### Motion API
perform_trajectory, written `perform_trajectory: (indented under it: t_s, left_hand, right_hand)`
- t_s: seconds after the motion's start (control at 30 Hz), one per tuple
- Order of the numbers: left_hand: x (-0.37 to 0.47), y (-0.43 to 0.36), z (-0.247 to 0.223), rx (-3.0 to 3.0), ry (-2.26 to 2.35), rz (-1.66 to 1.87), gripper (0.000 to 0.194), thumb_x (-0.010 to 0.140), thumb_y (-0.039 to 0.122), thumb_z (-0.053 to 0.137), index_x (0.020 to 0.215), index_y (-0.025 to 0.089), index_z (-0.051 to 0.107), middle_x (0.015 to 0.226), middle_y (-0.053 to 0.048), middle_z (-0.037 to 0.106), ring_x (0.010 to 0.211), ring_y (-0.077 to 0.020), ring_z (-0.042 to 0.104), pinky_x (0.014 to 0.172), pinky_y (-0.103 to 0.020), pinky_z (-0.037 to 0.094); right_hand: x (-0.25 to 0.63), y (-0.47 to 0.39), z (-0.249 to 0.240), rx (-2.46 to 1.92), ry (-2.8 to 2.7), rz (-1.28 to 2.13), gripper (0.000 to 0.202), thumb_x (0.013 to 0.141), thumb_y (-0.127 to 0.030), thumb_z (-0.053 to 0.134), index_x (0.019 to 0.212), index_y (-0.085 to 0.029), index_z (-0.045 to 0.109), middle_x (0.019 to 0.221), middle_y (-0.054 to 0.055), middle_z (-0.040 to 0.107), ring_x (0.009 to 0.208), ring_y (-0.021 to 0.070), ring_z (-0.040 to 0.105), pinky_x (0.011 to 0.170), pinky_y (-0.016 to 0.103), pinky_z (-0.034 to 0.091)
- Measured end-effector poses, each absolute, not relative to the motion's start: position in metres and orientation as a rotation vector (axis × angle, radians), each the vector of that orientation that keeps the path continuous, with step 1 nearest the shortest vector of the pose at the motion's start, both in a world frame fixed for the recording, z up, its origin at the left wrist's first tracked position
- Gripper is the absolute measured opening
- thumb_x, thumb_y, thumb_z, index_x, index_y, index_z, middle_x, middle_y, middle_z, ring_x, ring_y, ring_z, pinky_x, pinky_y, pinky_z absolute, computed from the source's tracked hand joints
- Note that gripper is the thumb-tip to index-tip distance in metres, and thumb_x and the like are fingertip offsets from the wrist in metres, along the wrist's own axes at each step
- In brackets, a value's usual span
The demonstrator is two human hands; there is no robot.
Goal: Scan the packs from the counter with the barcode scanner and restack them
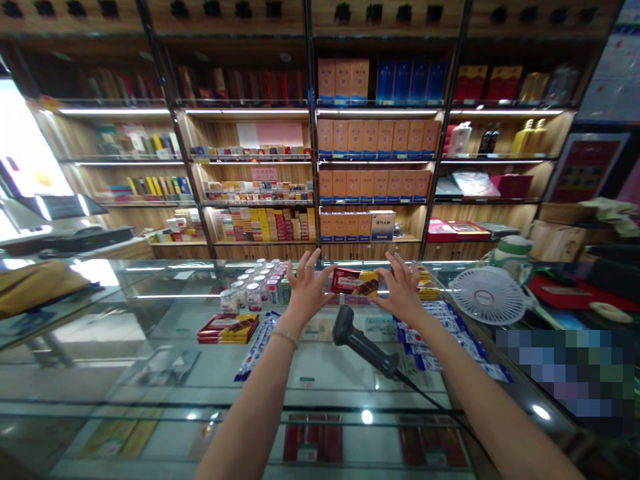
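A red and yellow packet of chocolate wafers (355, 282) is held up level above the glass counter. My left hand (306, 290) pinches its left end between thumb and forefinger, the other fingers raised. At the right end, my right hand (401, 293) grips it the same way. Below the packet a dark barcode scanner (365, 343) lies on the glass, its cable running to the lower right. To the left is a stack of similar red and yellow packets (229, 329), beside some blue and white sachets (257, 347). More blue and white sachets (445, 333) lie under my right forearm.
Several small cans and jars (253, 293) stand behind my left hand. A white fan (487, 295) and a green-lidded bottle (513, 252) are at the right. Shelves of boxes (377, 187) line the back wall. A yellow-brown cloth item (40, 287) rests at far left.
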State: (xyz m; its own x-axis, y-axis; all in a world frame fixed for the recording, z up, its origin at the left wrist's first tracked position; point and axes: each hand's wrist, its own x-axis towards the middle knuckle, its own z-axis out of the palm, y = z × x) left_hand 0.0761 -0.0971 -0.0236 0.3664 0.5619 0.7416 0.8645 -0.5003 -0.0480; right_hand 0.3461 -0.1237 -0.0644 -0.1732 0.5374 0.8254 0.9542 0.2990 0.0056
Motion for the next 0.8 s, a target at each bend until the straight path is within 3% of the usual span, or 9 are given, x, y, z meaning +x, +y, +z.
perform_trajectory:
  t_s: [0.3,0.8]
  left_hand:
    - [0.066,-0.111,0.022,-2.2,-1.213,-0.91,0.068,0.067,0.041,0.089,0.13,0.033,0.064,0.165,-0.013,0.034,0.153,-0.0405,0.024,0.122,-0.067,0.001]
    - [-0.056,-0.123,0.032,-2.308,-1.396,-0.673,0.077,0.065,0.06,0.086,0.135,0.039,0.063,0.164,-0.011,0.034,0.153,-0.0393,0.021,0.122,-0.065,0.005]
  right_hand:
    - [0.346,-0.128,-0.027,-1.298,-1.871,-0.703,0.063,0.081,-0.055,0.074,0.134,-0.027,0.055,0.163,0.015,0.032,0.153,0.0348,0.024,0.121,0.061,0.014]
    - [0.242,-0.127,-0.025,-1.214,-1.983,-0.507,0.06,0.079,-0.063,0.073,0.127,-0.028,0.064,0.164,0.013,0.033,0.154,0.038,0.02,0.12,0.065,0.016]
